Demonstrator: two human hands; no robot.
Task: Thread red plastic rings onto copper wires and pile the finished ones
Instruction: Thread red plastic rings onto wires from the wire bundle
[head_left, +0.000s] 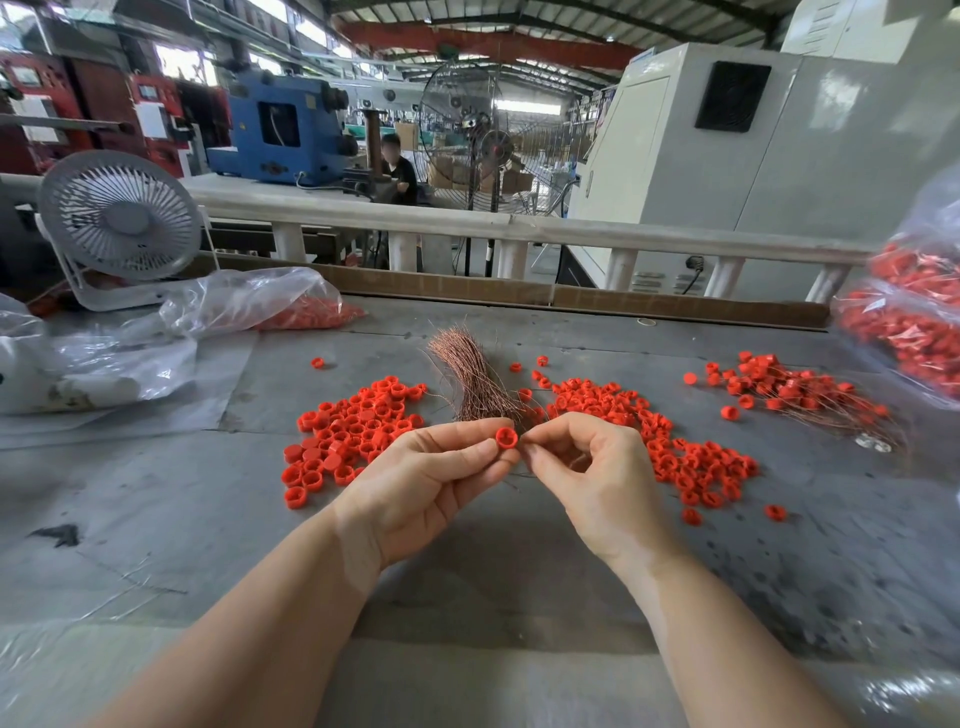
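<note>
Ring (505, 438) pinched between thumb and fingertips of left hand (434, 480), held above grey table (467, 545), near middle, open face turned toward camera and slightly right, so bore axis runs roughly near-to-far. Right hand (592, 467) curled just beside it, thumb and forefinger pressed together at ring's right edge, apparently pinching a copper wire; strand too fine to make out clearly, only a faint thread trailing below both hands.

Likely handling: small, light, rigid moulded plastic, smooth enough to slip or flick away under hard squeeze; best gripped by outer wall across its width, leaving bore clear. Wire by contrast thin, soft, easily kinked; best held close behind its tip so tip stays stiff while entering hole.

Bundle of copper wires (470, 374) lying on table just beyond hands, long axis running near-to-far, far ends fanned out and leaning left. Loose rings (353, 431) heaped left of bundle, second loose heap (649, 431) right of it. Finished pile (795, 392) farther right, rings bunched toward far left of pile, wire tails pointing near and right. Bags of red parts (914, 332) at right edge, another plastic bag (270, 306) far left beside small white fan (122, 223).
</note>
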